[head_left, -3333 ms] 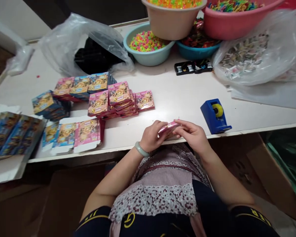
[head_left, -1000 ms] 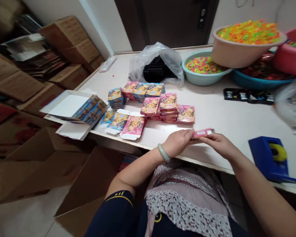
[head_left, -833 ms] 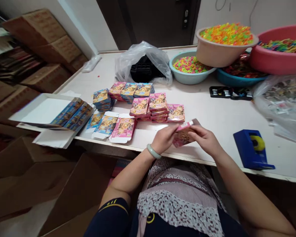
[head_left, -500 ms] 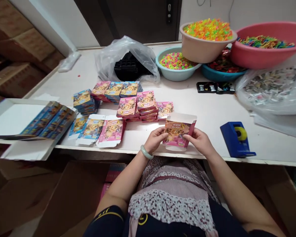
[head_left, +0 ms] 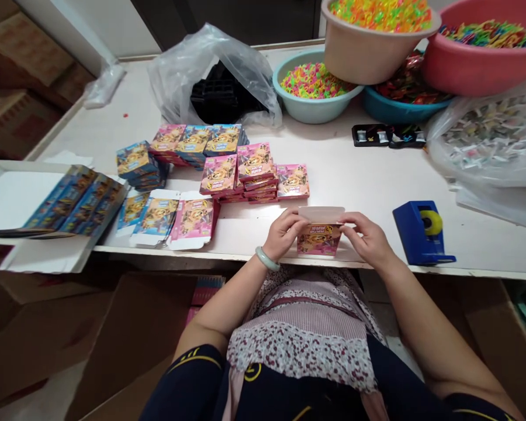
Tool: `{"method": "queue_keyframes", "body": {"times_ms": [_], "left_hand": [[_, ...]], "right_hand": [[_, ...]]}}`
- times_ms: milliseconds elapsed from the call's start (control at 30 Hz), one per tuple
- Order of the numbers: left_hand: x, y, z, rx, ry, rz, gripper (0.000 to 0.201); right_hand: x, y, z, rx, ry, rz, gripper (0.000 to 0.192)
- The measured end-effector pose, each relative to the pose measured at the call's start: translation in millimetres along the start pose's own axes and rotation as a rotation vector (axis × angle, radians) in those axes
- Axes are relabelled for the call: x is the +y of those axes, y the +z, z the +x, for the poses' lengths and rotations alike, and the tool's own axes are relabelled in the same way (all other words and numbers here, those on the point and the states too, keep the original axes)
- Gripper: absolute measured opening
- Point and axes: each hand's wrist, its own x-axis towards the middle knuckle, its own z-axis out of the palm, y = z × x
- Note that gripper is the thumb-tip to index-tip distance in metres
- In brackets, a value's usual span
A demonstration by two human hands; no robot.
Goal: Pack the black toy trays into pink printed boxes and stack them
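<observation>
A small pink printed carton stands at the table's front edge, its white top flap folded up. My left hand, a pale green bangle on the wrist, grips the carton's left side and flap corner. My right hand pinches the flap's right end. Just beyond lie stacks of closed pink and blue cartons and several flat unfolded carton blanks.
A blue tape dispenser sits right of my hands. Basins of coloured small pieces, a plastic bag of black trays and a bag of small printed pieces line the back. A display tray is at left; cardboard boxes stand below.
The carton went from flat and edge-on to opened up and upright between my hands, and its top flap is bending over. The view swung back right and down.
</observation>
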Motion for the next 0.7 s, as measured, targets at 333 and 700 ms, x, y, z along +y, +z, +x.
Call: {"method": "queue_keyframes", "body": {"times_ms": [333, 700], "left_hand": [[16, 5.4, 9, -0.014, 0.083, -0.068, 0.014], [10, -7.2, 11, -0.204, 0.221, -0.025, 0.017]], "right_hand": [[-20, -3, 8, -0.028, -0.058, 0.098, 0.015], [-27, -7, 1, 0.002, -0.114, -0.044, 0.015]]}}
